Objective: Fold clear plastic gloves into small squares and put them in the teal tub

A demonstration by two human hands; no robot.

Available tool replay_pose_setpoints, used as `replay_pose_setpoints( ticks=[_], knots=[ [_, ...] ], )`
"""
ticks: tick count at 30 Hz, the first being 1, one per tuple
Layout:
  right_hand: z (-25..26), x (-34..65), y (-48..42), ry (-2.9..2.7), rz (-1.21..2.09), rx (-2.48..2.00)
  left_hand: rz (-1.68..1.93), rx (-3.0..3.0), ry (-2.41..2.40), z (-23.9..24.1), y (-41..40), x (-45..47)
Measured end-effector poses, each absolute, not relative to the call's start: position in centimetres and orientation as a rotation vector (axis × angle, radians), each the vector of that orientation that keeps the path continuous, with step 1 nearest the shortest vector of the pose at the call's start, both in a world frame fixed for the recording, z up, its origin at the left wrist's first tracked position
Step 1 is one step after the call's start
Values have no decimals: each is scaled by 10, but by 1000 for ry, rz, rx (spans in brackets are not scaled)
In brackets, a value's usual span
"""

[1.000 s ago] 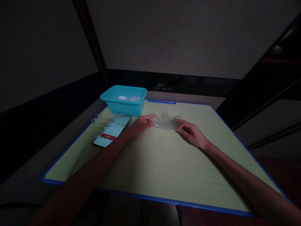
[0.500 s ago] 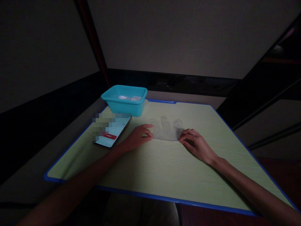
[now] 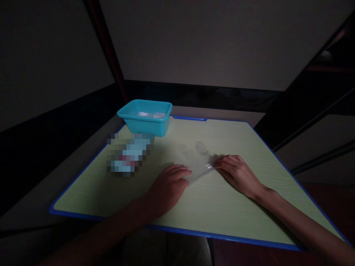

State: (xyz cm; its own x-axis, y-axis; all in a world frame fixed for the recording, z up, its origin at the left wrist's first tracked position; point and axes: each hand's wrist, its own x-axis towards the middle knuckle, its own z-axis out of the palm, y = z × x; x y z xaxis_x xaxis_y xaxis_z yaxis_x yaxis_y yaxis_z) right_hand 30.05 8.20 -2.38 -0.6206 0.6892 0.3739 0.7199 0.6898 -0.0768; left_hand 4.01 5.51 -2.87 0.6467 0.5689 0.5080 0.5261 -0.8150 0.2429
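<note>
A clear, thin plastic bag (image 3: 195, 170) lies on the table between my hands, with its near edge slanting up to the right. Faint rounded shapes show at its far side; whether they are contents or part of the plastic, I cannot tell. At the bag's near left corner, my left hand (image 3: 169, 188) is closed, its thumb and fingers together on the plastic. My right hand (image 3: 238, 173) pinches the right corner, where the film is bunched and catches the light. The fingertips of both hands are partly hidden.
A turquoise plastic basin (image 3: 149, 127) with pale, clear-looking packets inside stands at the back left. In front of it lies a phone (image 3: 130, 153), blurred by pixels. The pale table (image 3: 222, 210) has a blue rim, and a wall rises behind it.
My left hand has come closer to me and closed on the bag's left corner. The bag has turned, its left end now nearer to me. My right hand has shifted slightly right.
</note>
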Motion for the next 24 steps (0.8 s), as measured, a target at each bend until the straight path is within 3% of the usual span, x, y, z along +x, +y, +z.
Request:
replay_pose_setpoints(
  ticks=[12, 24],
  knots=[
    [-23, 310, 105, -2582, -325, -1060, 798, 3064, 1053, -27, 11, 109],
    [-23, 308, 134, -2595, -302, -1081, 619, 2872, 1133, -27, 18, 153]
  ],
)
